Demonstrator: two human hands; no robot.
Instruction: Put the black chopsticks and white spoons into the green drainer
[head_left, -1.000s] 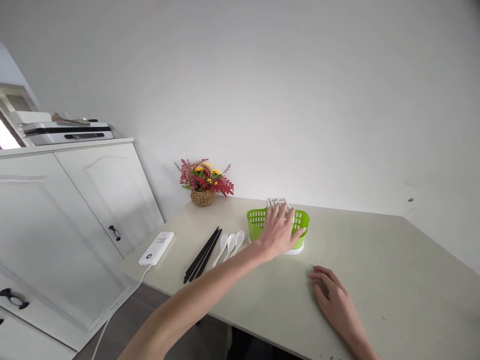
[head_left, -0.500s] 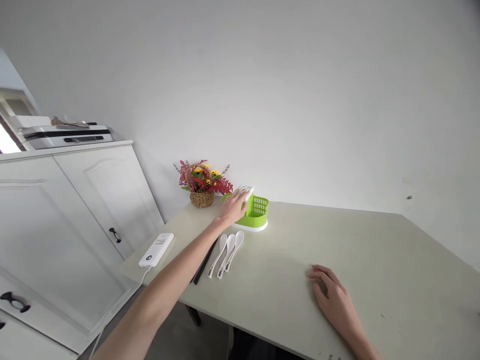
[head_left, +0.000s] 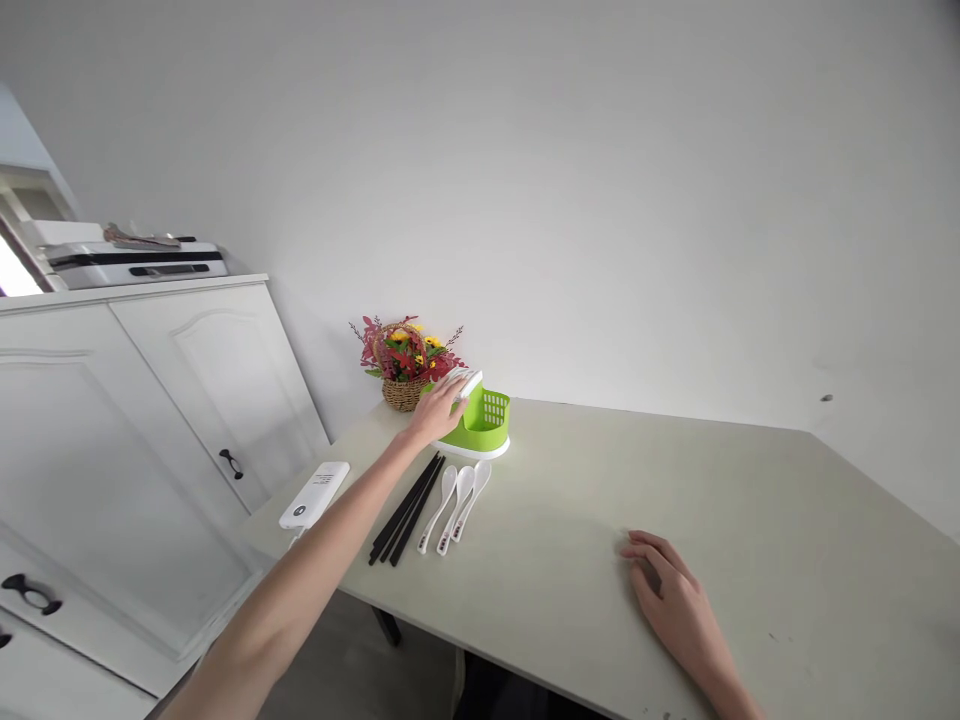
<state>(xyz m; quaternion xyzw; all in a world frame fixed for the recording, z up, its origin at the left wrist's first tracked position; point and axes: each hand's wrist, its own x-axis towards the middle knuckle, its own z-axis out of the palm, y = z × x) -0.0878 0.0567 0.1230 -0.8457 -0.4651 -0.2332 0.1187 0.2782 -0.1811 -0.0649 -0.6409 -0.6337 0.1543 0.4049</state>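
Observation:
My left hand point(head_left: 437, 412) reaches across the table and grips the white top of a green cutlery holder point(head_left: 484, 438) with a white base and latticed basket. Its fingers lie over the top and hide part of the holder. Just in front of the holder lie three white spoons point(head_left: 466, 492), handles towards me, and several black chopsticks point(head_left: 411, 512), side by side to the left of the spoons. My right hand point(head_left: 671, 600) rests on the table at the right, fingers loosely bent and slightly apart, holding nothing.
A wicker basket of red and yellow artificial flowers point(head_left: 405, 365) stands behind the holder against the wall. A white power bank point(head_left: 315, 495) with a cable lies at the table's left edge. White cabinets point(head_left: 217, 390) stand on the left, with a silver-grey case point(head_left: 142, 265) on top.
My left hand and the cutlery holder have shifted left, towards the flower basket. More of the chopsticks shows beside my forearm. My right hand stays in place.

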